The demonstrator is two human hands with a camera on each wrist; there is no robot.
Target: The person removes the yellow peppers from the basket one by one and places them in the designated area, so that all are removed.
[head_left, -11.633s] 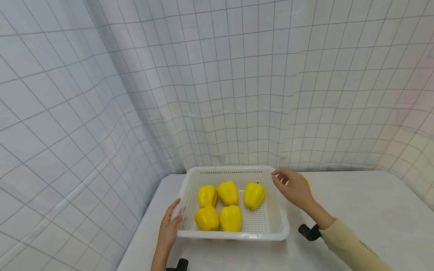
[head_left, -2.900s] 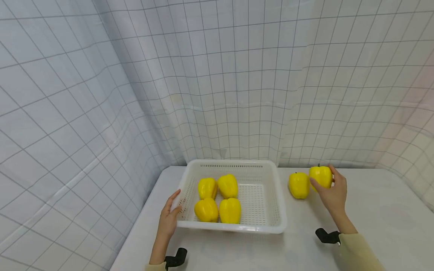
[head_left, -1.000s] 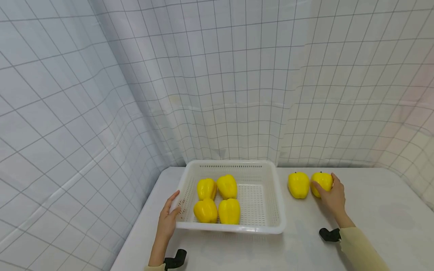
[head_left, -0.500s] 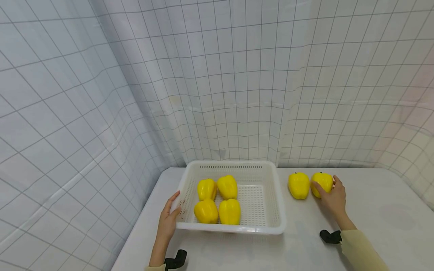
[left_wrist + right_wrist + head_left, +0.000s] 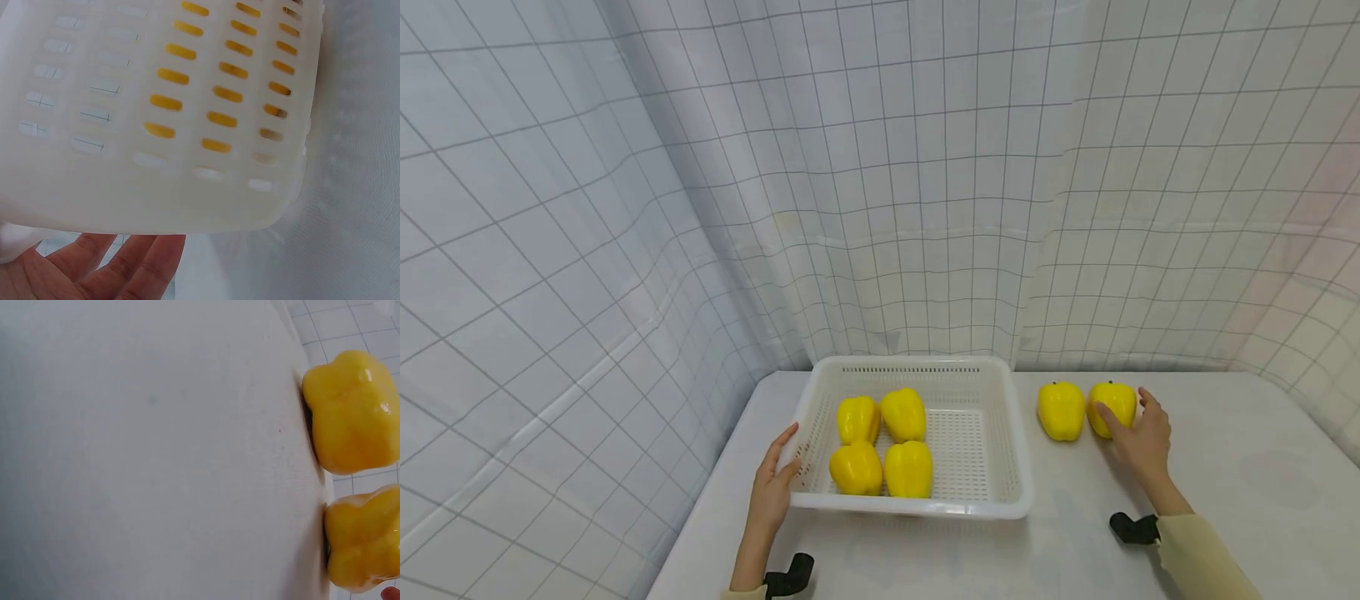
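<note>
My left hand (image 5: 767, 487) rests against the left side of a white perforated plastic basket (image 5: 910, 502), fingers extended along its rim. The left wrist view shows fingers (image 5: 150, 269) partly hidden at the basket's edge. Inside the basket sit several yellow bell peppers (image 5: 904, 414), grouped towards the left. Two more stand upright on the table, right of the basket: one bell pepper (image 5: 1062, 412) nearer to it, another bell pepper (image 5: 1116, 403) beside my right hand (image 5: 1142, 437). That hand's thumb overlaps the pepper's front, while its fingers are spread away from the right side.
A white-covered table (image 5: 1240, 467) extends to the right of the peppers. Behind and to the left hangs a white curtain (image 5: 917, 208) with a dark grid. Both wrists wear black mounts, such as the right mount (image 5: 1133, 528).
Over the longer span, a pepper left the basket and now stands right of the other one. In the last half second my right fingers have loosened and drawn slightly right. The left hand stays put.
</note>
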